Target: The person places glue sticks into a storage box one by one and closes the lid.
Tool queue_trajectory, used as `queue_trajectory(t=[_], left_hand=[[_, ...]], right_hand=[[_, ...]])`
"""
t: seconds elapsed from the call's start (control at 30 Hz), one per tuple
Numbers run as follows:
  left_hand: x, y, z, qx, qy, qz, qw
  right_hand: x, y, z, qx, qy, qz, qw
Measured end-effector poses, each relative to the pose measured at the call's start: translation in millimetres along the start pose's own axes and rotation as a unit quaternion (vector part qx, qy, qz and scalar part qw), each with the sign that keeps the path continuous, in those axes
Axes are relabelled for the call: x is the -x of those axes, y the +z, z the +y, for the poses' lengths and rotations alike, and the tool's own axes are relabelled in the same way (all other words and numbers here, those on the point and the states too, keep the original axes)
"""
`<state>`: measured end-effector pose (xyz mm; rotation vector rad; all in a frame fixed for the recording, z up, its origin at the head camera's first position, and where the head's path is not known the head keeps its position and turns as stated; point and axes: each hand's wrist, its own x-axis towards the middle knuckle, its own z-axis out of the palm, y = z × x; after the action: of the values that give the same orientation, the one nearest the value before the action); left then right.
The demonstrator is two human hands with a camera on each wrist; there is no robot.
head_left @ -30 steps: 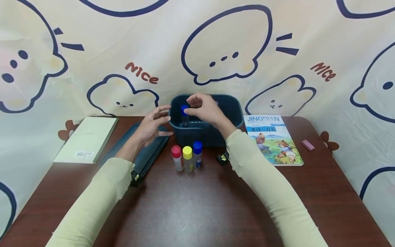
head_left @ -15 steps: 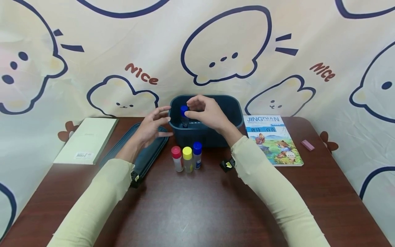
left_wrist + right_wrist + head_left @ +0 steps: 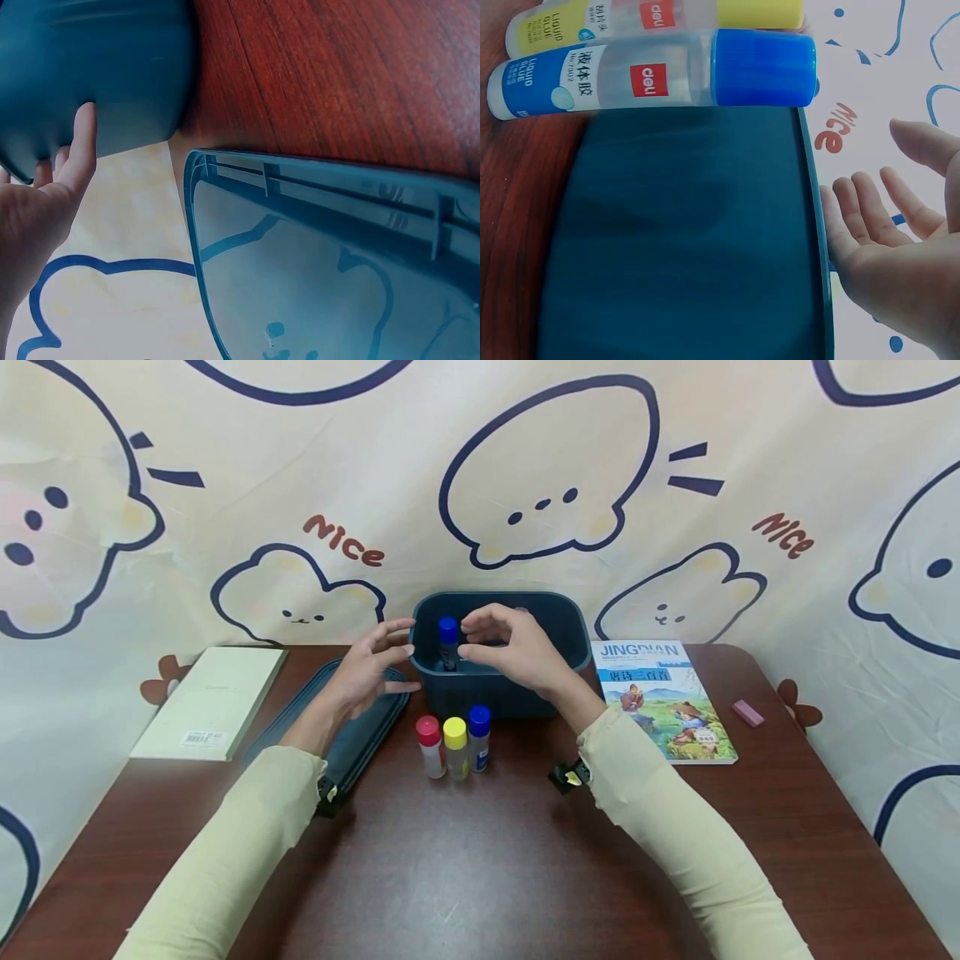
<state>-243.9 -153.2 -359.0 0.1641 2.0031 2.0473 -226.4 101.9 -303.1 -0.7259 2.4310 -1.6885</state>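
Left hand [image 3: 362,670]: fingers extended, touching bin [image 3: 487,695]. Right hand [image 3: 517,647]: relaxed, empty. 1 blue-capped bottle [image 3: 448,642] upright inside bin, between hands, just beside right fingertips. 3 glue bottles [image 3: 456,750] outside.

Head view, centre: right hand [image 3: 521,652] hides part of the bin [image 3: 517,697]! Left side, book label [image 3: 205,738] too small to read!

One blue-capped bottle [image 3: 684,75] reads "LIQUID GLUE", "液体胶", "No 7302" and, on a red square [image 3: 649,80], "deli"; the yellow-capped bottle [image 3: 622,19] bears "LIQUID GLUE" and "deli". The illustrated book [image 3: 663,702] shows "JINGDIAN" and "唐诗三百首". "Nice" stands twice on the patterned backdrop [image 3: 420,493]. The pale book [image 3: 213,693] has an illegible sticker [image 3: 204,739].
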Motion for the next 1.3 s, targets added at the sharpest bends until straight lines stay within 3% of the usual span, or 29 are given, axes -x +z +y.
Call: queue_trajectory(t=[0.87,1.1,1.3], left_hand=[[0.6,0.7,0.0,0.004,0.002,0.003,1.0000],[0.4,1.8,0.7,0.005,0.003,0.003,1.0000],[0.3,1.0,1.3,0.010,0.001,0.004,0.9999]], right_hand=[[32.9,-8,9,-0.048,-0.009,-0.037,0.9981],[41.5,-10,15,-0.043,-0.009,-0.074,0.9963],[45.3,-9,22,-0.050,-0.031,-0.108,0.9924]])
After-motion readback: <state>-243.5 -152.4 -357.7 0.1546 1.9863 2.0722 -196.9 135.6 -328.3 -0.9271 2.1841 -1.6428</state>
